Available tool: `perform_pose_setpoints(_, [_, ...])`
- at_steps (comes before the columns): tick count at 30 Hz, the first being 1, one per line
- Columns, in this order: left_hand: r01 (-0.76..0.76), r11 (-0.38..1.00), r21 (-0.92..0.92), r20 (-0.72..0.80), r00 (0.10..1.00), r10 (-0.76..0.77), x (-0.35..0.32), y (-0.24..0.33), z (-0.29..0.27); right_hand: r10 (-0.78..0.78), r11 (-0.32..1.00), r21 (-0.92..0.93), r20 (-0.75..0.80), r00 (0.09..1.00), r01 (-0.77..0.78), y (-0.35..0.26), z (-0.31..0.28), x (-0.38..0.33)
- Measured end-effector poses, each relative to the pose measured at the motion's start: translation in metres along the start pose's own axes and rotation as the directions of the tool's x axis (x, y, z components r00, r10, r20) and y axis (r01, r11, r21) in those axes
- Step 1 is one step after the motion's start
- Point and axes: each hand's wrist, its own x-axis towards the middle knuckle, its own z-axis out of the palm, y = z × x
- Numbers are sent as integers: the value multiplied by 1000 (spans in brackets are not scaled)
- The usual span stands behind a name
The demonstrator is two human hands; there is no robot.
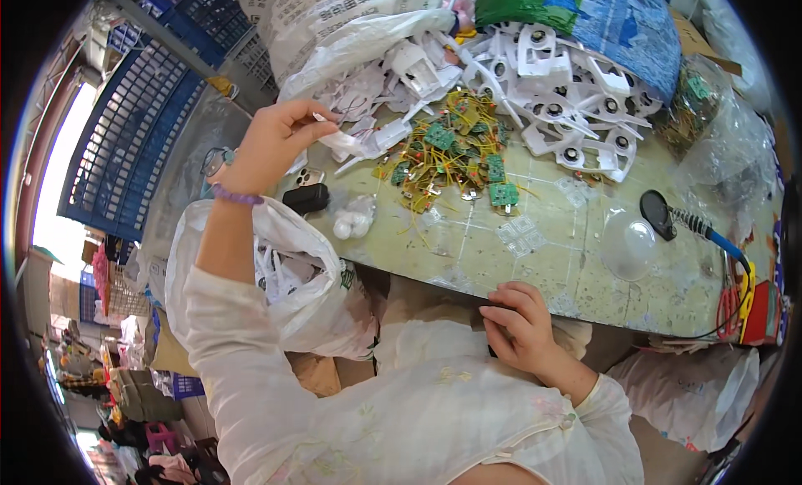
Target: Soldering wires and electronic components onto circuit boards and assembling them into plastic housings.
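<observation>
My left hand [280,142] reaches over the far left of the table, thumb and forefinger pinched on a small white plastic part [338,141]. Thin dark wires show by its fingertips. Just beyond lies a heap of white plastic housings [409,71]. To its right is a pile of green circuit boards with yellow wires [464,142]. My right hand [522,326] rests at the near table edge, fingers loosely bent and apart, with nothing visible in it. Between my hands, a white plastic-wrapped bundle [353,218] and a black case [306,198] lie near the table's left edge.
White housings with round black parts [572,109] spill from a blue and green sack [622,34]. On the right are a clear dome [628,244], a black round-headed tool [657,214] and red-handled scissors [728,305]. An open white bag [292,305] hangs left of my lap.
</observation>
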Motion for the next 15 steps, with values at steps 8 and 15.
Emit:
perform_pose_setpoints(8, [-37,757,-652,402,830,386,18,99,57,406,904,241,-221,887,-354,15,-8,28])
perform_pose_setpoints(15, [415,608,-677,525,851,4,10,47,148,600,793,247,-156,784,-557,24,-30,28])
